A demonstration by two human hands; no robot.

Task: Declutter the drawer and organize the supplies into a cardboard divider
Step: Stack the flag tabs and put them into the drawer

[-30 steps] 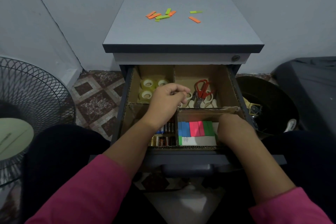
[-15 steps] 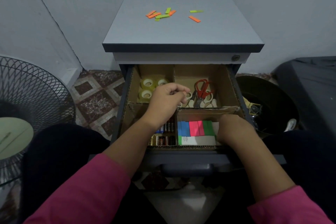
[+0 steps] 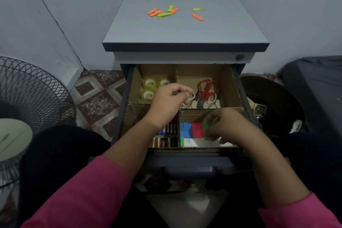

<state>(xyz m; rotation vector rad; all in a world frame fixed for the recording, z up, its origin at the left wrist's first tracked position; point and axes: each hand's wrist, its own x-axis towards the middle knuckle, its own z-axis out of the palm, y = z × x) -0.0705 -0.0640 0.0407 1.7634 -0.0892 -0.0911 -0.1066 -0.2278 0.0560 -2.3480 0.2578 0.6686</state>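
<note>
- Here, right hand (image 3: 224, 126) pinches green flag (image 3: 208, 131), near-right divider (image 3: 178, 126) cell.
- Flags (image 3: 192, 130): thin, light, floppy; probably best pinched at edges.
- Left hand (image 3: 169, 103) loosely curled; contents unclear.

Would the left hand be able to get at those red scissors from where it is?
Probably yes. The left hand hovers loosely curled over the divider's middle wall, and the red scissors lie uncovered in the open far-right compartment right beside it. The right hand is busy nearer, at the sticky notes.

Pink long sleeves (image 3: 88, 196) pushed up forearms; dark trousers (image 3: 55, 153).
</note>
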